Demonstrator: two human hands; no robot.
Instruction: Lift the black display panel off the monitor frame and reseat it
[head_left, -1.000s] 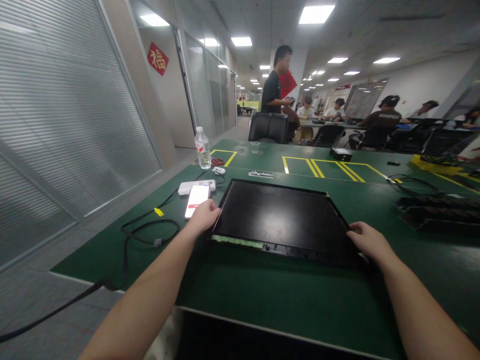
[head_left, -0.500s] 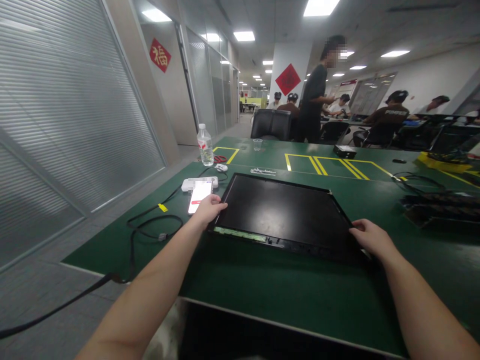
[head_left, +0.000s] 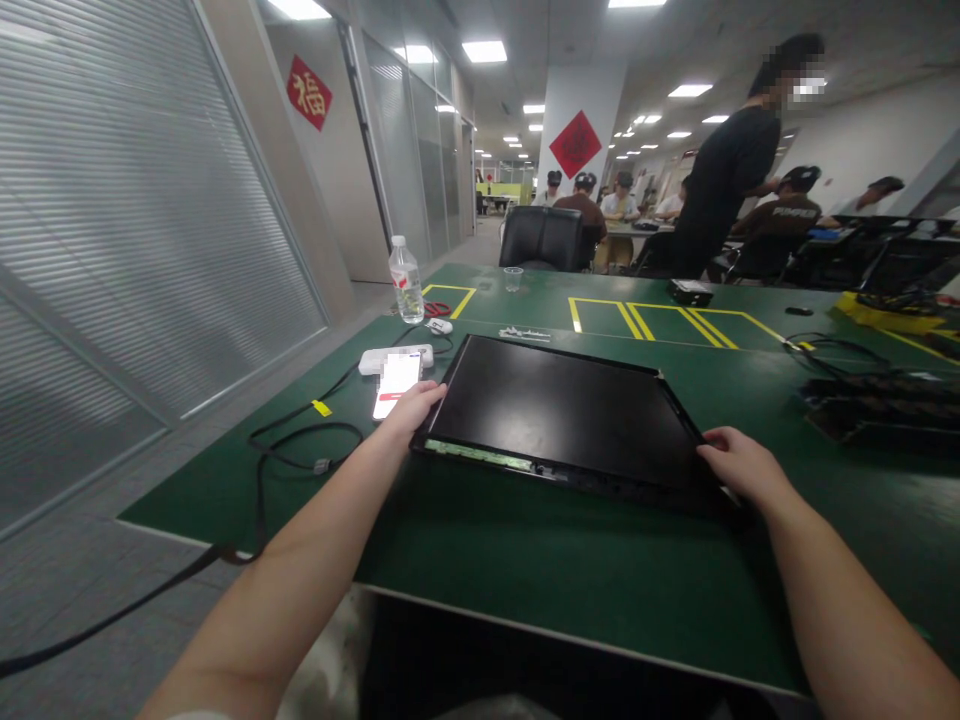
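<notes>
A black flat display panel (head_left: 562,415) lies screen up over the green table (head_left: 570,570), its near edge seeming slightly raised. Along that near edge runs a strip of green circuit board (head_left: 480,455). My left hand (head_left: 420,405) grips the panel's left edge, thumb on top and the other fingers mostly hidden. On the opposite side, my right hand (head_left: 742,465) is closed on the right edge near the front corner, its fingertips partly out of sight underneath. Just beyond my left hand is a lit phone (head_left: 397,382), leaning on a white box-like object (head_left: 373,360).
A water bottle (head_left: 406,282), red-handled scissors (head_left: 437,309) and a caliper-like tool (head_left: 524,334) lie beyond the panel. A black cable (head_left: 285,459) loops at left. Dark parts (head_left: 877,405) sit at right. Behind the table, a person (head_left: 731,165) stands near a black chair (head_left: 541,238).
Both hands keep their hold on the panel, which has barely shifted. My left fingers have drawn closer together. The standing person has moved to the right. The view has tilted slightly.
</notes>
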